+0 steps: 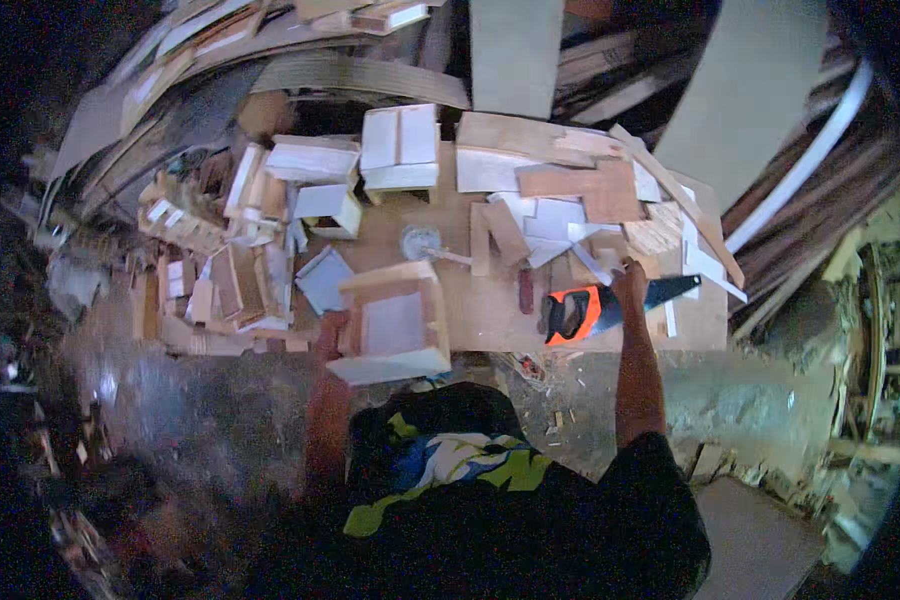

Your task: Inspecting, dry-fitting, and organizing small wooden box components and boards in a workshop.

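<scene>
My left hand (332, 332) grips the left side of a small open wooden box (395, 320) with a pale inner panel. The box is tilted over the front edge of the workbench. My right hand (629, 283) reaches across the blade of a handsaw (582, 313) with an orange and black handle, among white and brown offcuts (555, 228). Its fingers are blurred, so whether they hold a piece cannot be made out. Behind the box, a round dish of white paste (421, 241) has a stick (456, 258) beside it. A dark red narrow object (526, 291) lies left of the saw.
Several small wooden boxes (400, 150) stand at the back left of the workbench (490, 325). More wooden pieces (235, 280) crowd its left end. A long wood strip (685, 205) lies across the right side. Boards and a white pipe (805, 150) lean behind. Scraps litter the floor (560, 420).
</scene>
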A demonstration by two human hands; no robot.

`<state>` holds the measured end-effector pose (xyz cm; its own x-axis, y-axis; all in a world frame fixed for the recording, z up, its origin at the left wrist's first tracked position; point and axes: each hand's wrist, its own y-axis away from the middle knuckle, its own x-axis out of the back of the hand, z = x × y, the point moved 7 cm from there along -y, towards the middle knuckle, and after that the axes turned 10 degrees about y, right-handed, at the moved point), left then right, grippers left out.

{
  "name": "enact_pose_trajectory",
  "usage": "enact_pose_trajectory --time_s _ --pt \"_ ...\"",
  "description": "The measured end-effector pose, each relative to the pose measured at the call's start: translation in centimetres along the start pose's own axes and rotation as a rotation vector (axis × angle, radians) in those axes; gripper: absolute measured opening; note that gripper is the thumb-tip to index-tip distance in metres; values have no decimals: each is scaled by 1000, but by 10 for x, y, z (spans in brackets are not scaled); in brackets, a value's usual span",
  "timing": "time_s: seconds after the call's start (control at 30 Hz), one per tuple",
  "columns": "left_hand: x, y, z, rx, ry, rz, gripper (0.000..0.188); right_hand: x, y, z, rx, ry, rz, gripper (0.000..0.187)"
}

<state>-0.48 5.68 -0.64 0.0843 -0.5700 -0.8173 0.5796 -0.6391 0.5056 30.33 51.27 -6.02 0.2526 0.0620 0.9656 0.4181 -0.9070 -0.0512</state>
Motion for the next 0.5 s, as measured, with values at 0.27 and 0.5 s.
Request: enact_pose_trajectory --time_s 0.27,0.5 --pt "-144 42 -7 -786 -1374 -544 46 167 46 -191 579 -505 50 29" --pt "-179 27 -27 -661 -1089 -334 49 275 67 -260 988 -363 21 31"
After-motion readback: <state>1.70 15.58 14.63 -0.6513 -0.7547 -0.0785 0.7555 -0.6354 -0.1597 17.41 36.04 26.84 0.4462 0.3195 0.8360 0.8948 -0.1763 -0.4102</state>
